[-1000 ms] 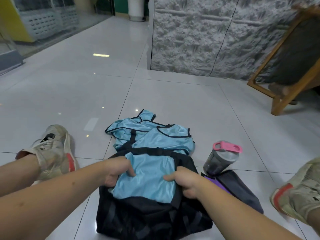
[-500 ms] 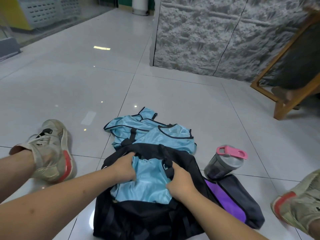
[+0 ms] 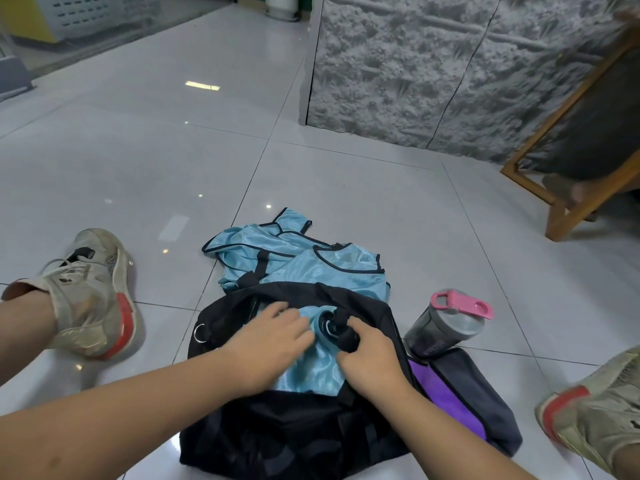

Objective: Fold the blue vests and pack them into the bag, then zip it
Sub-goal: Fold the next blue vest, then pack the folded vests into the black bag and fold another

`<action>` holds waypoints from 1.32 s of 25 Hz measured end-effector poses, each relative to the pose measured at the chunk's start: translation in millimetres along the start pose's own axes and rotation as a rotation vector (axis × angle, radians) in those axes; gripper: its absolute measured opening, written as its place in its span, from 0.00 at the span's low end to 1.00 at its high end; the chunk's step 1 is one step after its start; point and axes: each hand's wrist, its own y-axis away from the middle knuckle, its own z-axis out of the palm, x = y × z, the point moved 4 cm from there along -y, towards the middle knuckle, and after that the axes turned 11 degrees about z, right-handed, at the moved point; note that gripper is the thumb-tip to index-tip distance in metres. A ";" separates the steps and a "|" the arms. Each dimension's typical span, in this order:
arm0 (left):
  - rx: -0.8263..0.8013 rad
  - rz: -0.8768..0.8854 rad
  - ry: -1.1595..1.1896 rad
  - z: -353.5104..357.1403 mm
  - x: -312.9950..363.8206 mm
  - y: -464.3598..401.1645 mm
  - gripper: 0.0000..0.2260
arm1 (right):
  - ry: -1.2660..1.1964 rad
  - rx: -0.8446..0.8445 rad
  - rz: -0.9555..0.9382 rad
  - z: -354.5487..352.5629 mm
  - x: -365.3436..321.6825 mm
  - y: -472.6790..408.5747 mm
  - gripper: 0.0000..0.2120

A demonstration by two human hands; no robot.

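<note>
Where hands (image 3: 270,348) press, vest (image 3: 311,372) (mostly) hides.

Even, soft indoor light; wide-angle view.
Ceiling lamps glare off the glossy floor (image 3: 145,157) well beyond the fingers (image 3: 287,317); shadows are faint, edges bow outward, and the shoe (image 3: 595,407) far right of them is motion-blurred.

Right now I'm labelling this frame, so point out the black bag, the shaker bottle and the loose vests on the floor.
black bag (image 3: 277,441), head view, near side panel.
shaker bottle (image 3: 437,332), head view, dark body.
loose vests (image 3: 329,271), head view, top vest's chest.
</note>
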 end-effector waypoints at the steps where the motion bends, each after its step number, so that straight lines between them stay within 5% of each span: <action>1: 0.038 0.058 -0.012 0.8 9.9 -6.8 0.27 | 0.004 -0.016 0.002 -1.5 -0.4 1.0 0.19; 3: 0.111 0.067 -0.075 4.1 22.4 -18.0 0.28 | 0.006 -0.047 0.010 -4.5 -2.3 1.9 0.17; 8: 0.179 0.149 -0.059 6.2 29.1 -23.2 0.03 | 0.039 -0.078 0.053 -9.2 -4.7 2.1 0.29; 15: -0.202 0.124 0.138 53.6 17.8 -15.9 0.26 | 0.075 0.065 0.034 -1.8 -5.9 0.6 0.23; 22: -0.626 0.066 0.191 37.2 18.1 -39.3 0.22 | 0.009 0.195 -0.120 -12.6 -3.2 7.6 0.19; 24: -0.604 0.058 0.210 37.4 18.0 -43.0 0.22 | 0.004 0.203 -0.150 -11.5 -3.8 10.3 0.18; 28: -0.299 -0.023 0.277 39.1 7.9 -48.0 0.25 | 0.014 0.255 -0.174 -20.9 -9.7 1.6 0.13; 33: -0.478 -0.112 0.336 49.3 8.2 -44.6 0.38 | 0.088 0.086 -0.247 -14.7 -25.1 -4.8 0.11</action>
